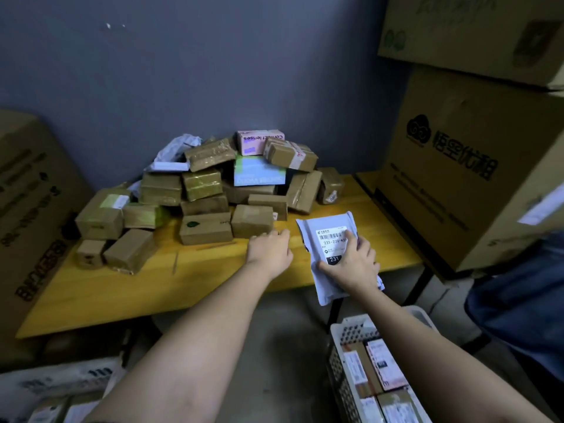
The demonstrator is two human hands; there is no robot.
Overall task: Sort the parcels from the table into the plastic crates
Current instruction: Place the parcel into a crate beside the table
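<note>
Grey mailer bag (328, 239) pinched label-up in right hand (354, 264) fingers for reading; left hand (270, 250), fingers relaxed apart, reaches toward boxes (213, 190) on bench (91, 300).

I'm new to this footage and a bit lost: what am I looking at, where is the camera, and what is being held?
There is no machine: a camera worn on a person's head looks down at their bare arms. The right hand grips a grey mailer bag with a label reading 231. The left hand reaches, fingers straight, toward a pile of brown parcels on the wooden table. A white plastic crate holding parcels stands lower right.
</note>
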